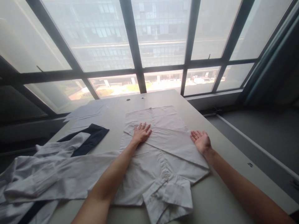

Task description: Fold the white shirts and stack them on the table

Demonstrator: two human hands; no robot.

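Flat and palm down, the left hand (142, 133) presses on a white shirt (163, 155), fingers stretched out and gripping nothing. The right hand (201, 141), loosely unfurled with its palm turned partly up, is at the shirt's right edge; whether it touches cannot be told. The shirt lies beneath the left hand and between both, its collar (167, 197) at the near end. A small dark tag (150, 108) at its far edge is too small to read. Dark blue cloth (93, 137) lies left, with papers (91, 110) farther off on the white table (161, 97).
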